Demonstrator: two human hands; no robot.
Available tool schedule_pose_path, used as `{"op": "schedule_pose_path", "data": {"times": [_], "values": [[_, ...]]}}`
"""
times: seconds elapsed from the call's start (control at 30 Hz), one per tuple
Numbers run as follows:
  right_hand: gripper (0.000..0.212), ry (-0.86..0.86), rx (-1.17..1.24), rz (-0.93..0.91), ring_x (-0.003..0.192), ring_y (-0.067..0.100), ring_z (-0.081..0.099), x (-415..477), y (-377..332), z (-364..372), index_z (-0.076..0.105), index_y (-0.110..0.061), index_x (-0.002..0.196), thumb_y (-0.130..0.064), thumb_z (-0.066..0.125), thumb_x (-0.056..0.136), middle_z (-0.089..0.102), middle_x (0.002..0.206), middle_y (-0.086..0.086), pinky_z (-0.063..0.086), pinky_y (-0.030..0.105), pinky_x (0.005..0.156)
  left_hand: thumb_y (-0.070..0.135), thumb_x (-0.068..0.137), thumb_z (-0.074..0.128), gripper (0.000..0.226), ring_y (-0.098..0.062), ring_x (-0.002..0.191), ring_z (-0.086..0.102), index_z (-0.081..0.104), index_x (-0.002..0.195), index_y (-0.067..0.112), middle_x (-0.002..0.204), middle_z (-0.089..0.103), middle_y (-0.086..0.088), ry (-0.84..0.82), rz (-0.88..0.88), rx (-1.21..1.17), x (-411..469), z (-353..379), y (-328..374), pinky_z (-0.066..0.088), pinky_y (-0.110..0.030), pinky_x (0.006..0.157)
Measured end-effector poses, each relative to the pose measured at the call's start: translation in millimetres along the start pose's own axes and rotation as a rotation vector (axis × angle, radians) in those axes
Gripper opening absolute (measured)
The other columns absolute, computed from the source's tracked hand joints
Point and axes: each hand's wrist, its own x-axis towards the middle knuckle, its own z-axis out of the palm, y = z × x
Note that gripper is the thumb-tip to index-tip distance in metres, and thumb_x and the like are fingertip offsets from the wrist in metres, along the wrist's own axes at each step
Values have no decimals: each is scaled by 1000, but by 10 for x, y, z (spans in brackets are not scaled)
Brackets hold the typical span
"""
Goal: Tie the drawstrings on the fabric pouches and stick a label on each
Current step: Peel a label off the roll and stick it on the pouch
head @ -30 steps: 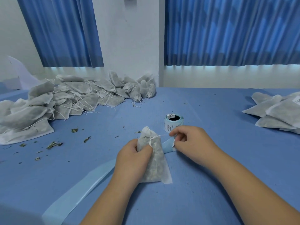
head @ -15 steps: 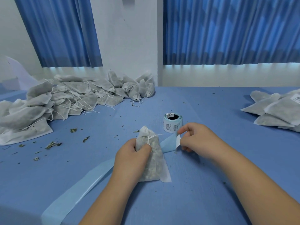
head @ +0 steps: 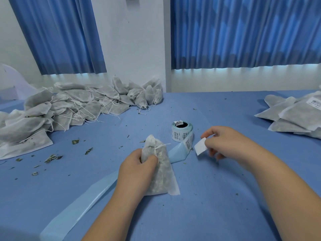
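A filled white fabric pouch (head: 162,178) lies on the blue table in front of me, its neck tied with a white drawstring. My left hand (head: 137,169) grips the pouch near the neck. My right hand (head: 225,143) pinches a small white label (head: 200,148) between thumb and fingers, held just right of the pouch and clear of it. The roll of labels (head: 181,131) stands behind, with its pale blue backing strip (head: 178,152) trailing under the pouch toward the front left.
A large heap of pouches (head: 69,108) with loose drawstrings covers the back left. A smaller stack of pouches (head: 295,117), one showing a label, sits at the right edge. Dried leaf bits (head: 52,157) are scattered on the blue table (head: 208,206).
My right hand has peeled a white label off the backing strip and drawn it to the right, away from the pouch. My left hand has kept its hold on the pouch.
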Motion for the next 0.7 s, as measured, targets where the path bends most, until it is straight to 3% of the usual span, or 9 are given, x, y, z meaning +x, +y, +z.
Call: {"op": "schedule_pose_path", "data": {"times": [0.17,0.27,0.37,0.43,0.5,0.63,0.7], "values": [[26,-292,396,-186,67,18,65,-167,-146,-93,65,-13,103,1,57,82,67,83,7,50,27,59,25,83,60,10,-1,53,49,64,74,24,60,55,15,-88,45,-164,-76,-20,115,38,-12,47],[33,-536,661,-329,70,26,66,-271,-225,-118,63,-6,107,0,55,75,67,85,13,51,27,56,26,83,62,8,-4,61,55,68,81,30,68,62,13,-125,113,-168,-79,15,277,41,-21,57],[29,-604,799,-460,76,31,69,-319,-284,-97,63,-6,105,1,55,77,69,87,15,54,29,60,29,81,66,7,-8,70,65,71,86,28,79,72,7,-246,102,-171,-20,92,512,47,-27,64],[26,-480,855,-496,82,33,70,-297,-298,-86,62,-6,101,1,55,78,70,90,16,56,30,64,34,71,68,23,-13,73,67,73,90,22,83,73,3,-356,82,-163,42,182,662,49,-29,68],[22,-251,839,-512,84,32,72,-250,-283,-102,63,-7,97,-1,56,76,71,90,14,56,29,65,33,66,65,33,-15,71,64,73,91,14,81,71,-2,-452,77,-153,125,299,789,47,-30,69],[19,111,713,-463,83,28,73,-151,-208,-163,66,-7,91,8,55,85,74,87,10,57,31,67,20,84,68,22,-18,69,63,71,97,3,80,70,-7,-615,52,-178,332,531,903,48,-24,61],[22,238,609,-407,81,32,72,-107,-174,-178,67,-8,89,9,53,85,74,80,8,60,38,71,15,88,66,21,-23,79,67,71,101,0,95,74,-17,-686,-2,-238,418,649,870,52,-32,72]]}}
